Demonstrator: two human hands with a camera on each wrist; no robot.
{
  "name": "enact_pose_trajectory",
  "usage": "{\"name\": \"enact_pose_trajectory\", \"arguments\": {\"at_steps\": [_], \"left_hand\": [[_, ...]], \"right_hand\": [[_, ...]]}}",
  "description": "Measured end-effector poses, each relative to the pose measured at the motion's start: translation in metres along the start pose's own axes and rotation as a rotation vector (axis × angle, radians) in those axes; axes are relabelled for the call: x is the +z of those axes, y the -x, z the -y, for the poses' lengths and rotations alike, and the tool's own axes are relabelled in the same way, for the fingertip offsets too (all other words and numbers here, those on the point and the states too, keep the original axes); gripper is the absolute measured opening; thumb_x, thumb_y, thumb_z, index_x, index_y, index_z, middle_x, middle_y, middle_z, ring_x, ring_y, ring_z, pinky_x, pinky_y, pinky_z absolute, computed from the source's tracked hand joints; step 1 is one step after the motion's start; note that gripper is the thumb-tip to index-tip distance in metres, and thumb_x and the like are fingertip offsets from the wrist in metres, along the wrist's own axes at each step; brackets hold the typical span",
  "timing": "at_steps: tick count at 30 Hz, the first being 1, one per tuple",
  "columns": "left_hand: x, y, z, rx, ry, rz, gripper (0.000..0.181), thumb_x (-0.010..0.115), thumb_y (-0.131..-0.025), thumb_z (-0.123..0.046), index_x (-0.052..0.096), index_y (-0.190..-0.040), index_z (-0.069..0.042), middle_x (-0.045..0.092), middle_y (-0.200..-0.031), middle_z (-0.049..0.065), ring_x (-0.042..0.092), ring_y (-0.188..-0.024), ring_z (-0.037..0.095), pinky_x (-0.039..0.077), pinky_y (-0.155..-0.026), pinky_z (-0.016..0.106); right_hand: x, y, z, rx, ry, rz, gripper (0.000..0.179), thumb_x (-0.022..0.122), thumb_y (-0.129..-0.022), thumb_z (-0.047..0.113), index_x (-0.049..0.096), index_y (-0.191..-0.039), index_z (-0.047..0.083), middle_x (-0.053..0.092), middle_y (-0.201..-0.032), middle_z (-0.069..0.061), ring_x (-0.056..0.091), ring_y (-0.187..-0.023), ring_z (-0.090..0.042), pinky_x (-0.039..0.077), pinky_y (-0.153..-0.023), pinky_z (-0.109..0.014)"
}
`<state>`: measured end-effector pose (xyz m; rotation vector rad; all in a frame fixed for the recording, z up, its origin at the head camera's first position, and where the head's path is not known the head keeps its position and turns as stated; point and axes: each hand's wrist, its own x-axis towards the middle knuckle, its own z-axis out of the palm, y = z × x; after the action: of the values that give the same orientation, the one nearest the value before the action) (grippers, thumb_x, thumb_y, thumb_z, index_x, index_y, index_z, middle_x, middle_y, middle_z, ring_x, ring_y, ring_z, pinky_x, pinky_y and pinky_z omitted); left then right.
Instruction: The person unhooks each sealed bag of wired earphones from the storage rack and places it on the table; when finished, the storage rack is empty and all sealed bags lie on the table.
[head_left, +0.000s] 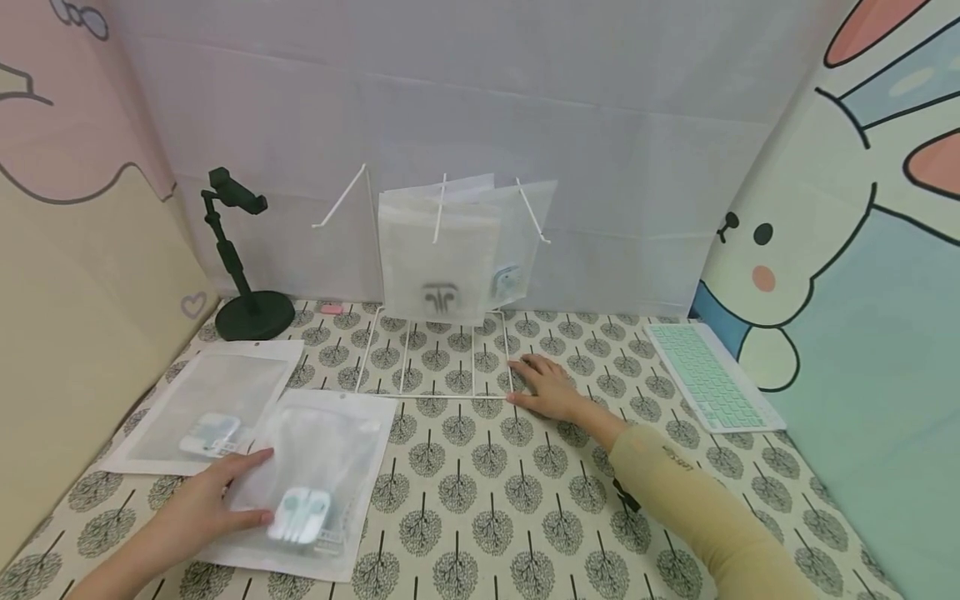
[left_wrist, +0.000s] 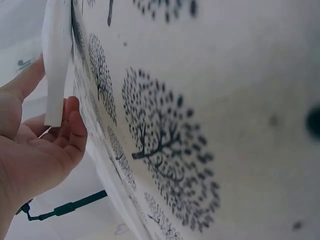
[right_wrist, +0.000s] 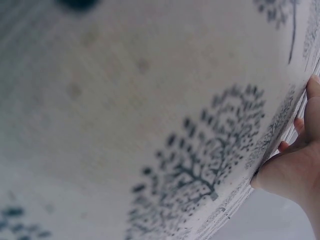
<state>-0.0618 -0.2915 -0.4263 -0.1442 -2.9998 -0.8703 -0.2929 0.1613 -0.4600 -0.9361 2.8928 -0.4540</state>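
In the head view my left hand holds the left edge of a frosted white plastic pouch lying on the table. Inside the pouch shows a white earphone case. The left wrist view has the pouch edge between thumb and fingers of the left hand. At the front right corner of a white wire display rack lies my right hand, fingertips at the base wire. Its thumb and fingers rest low on the tablecloth in the right wrist view. Frosted pouches hang from the rack's hooks.
Another frosted pouch with an earphone case lies at the left, partly under the held one. Behind it stands a black phone stand. A small pink object sits near the back, and a mint-green keyboard lies at the right.
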Motion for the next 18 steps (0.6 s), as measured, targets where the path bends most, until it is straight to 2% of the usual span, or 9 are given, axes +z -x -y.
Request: {"name": "enact_pose_trajectory", "arguments": {"at_steps": [4,9,11,12,13,15,17,18], "left_hand": [[-0.001,-0.002,0.002,0.029,-0.073,0.024,0.088,0.085,-0.059,-0.042,0.055,-0.128,0.002,0.055,-0.119,0.034,0.045,-0.113,0.058,0.035,-0.091,0.068],[-0.004,-0.005,0.007,0.069,-0.107,0.075,0.089,0.081,-0.060,-0.053,0.058,-0.126,0.000,0.059,-0.117,0.028,0.053,-0.109,0.050,0.042,-0.089,0.062],[-0.006,-0.006,0.009,0.081,-0.128,0.096,0.088,0.078,-0.061,-0.058,0.059,-0.126,-0.003,0.063,-0.113,0.021,0.059,-0.103,0.039,0.047,-0.087,0.055],[-0.006,-0.007,0.010,0.083,-0.137,0.107,0.087,0.077,-0.061,-0.059,0.059,-0.126,-0.005,0.065,-0.104,0.016,0.062,-0.096,0.028,0.050,-0.083,0.047],[-0.006,-0.007,0.010,0.088,-0.139,0.119,0.085,0.077,-0.062,-0.060,0.059,-0.126,-0.006,0.065,-0.095,0.010,0.060,-0.087,0.019,0.051,-0.076,0.038],[-0.006,-0.007,0.012,0.098,-0.148,0.134,0.081,0.076,-0.064,-0.059,0.060,-0.125,-0.009,0.056,-0.078,-0.001,0.048,-0.072,0.004,0.043,-0.063,0.025],[-0.006,-0.007,0.013,0.104,-0.175,0.137,0.078,0.075,-0.065,-0.060,0.060,-0.124,-0.011,0.042,-0.069,-0.007,0.033,-0.063,0.002,0.030,-0.056,0.021],[-0.006,-0.006,0.013,0.105,-0.189,0.135,0.078,0.075,-0.065,-0.061,0.060,-0.124,-0.011,0.039,-0.066,-0.006,0.031,-0.062,0.002,0.027,-0.056,0.021]], "right_hand": [[0.000,0.001,0.001,-0.001,0.002,0.004,0.069,0.056,-0.091,0.047,0.033,-0.148,0.015,0.027,-0.150,-0.021,0.023,-0.138,-0.044,0.019,-0.108,-0.065],[0.001,0.000,-0.002,-0.027,0.001,-0.016,0.069,0.057,-0.091,0.046,0.034,-0.147,0.012,0.029,-0.148,-0.023,0.024,-0.136,-0.045,0.020,-0.107,-0.065],[0.002,0.000,-0.003,-0.035,-0.002,-0.022,0.070,0.056,-0.091,0.048,0.034,-0.147,0.011,0.030,-0.147,-0.024,0.025,-0.136,-0.046,0.020,-0.107,-0.066],[0.002,0.000,-0.004,-0.034,-0.004,-0.020,0.070,0.055,-0.091,0.048,0.034,-0.147,0.011,0.029,-0.147,-0.024,0.025,-0.136,-0.046,0.020,-0.107,-0.066],[0.002,0.000,-0.004,-0.035,-0.009,-0.020,0.071,0.055,-0.091,0.048,0.034,-0.147,0.011,0.029,-0.147,-0.024,0.025,-0.136,-0.046,0.020,-0.106,-0.066],[0.002,0.000,-0.004,-0.029,-0.008,-0.013,0.071,0.054,-0.091,0.050,0.033,-0.147,0.011,0.028,-0.148,-0.023,0.024,-0.136,-0.046,0.020,-0.106,-0.067],[0.000,0.000,-0.002,-0.025,-0.017,-0.012,0.070,0.057,-0.091,0.047,0.034,-0.147,0.011,0.029,-0.148,-0.024,0.024,-0.136,-0.046,0.020,-0.106,-0.067],[0.000,0.000,-0.001,-0.020,-0.014,-0.008,0.070,0.057,-0.091,0.047,0.034,-0.147,0.012,0.029,-0.148,-0.023,0.024,-0.136,-0.046,0.020,-0.106,-0.067]]}}
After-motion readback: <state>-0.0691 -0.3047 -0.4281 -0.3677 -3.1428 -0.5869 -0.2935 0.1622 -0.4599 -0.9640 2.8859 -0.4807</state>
